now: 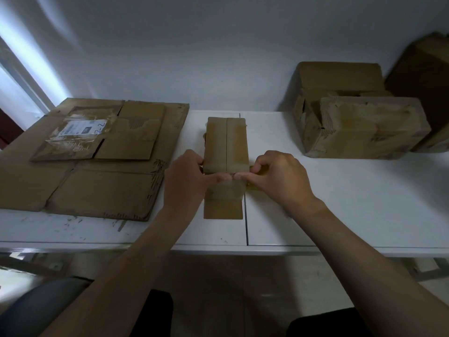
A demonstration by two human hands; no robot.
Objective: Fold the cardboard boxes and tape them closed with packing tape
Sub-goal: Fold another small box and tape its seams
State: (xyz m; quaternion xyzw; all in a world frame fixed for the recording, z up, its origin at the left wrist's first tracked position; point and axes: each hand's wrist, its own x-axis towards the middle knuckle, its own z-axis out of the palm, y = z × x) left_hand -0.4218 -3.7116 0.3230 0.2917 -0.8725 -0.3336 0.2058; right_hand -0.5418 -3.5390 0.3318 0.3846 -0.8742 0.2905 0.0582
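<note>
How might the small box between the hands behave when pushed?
Probably light: the small cardboard box looks thin-walled. May flex where its top flaps meet. Long and low, likely slides on the white table, not tips.

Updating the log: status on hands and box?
Left hand grips small cardboard box, near-left corner. Right hand holds yellowish item, maybe tape, at near edge. Top flaps closed. Nothing blocking.

Matt, scuffed cardboard box (226, 144); smooth white table (340, 190).

The left hand (187, 182) and right hand (279, 178) pinched the near top edge of a small box (226, 142) on the worktop (315, 207); flattened cardboard (97, 188) lay left, folded boxes (364, 130) far right.
</note>
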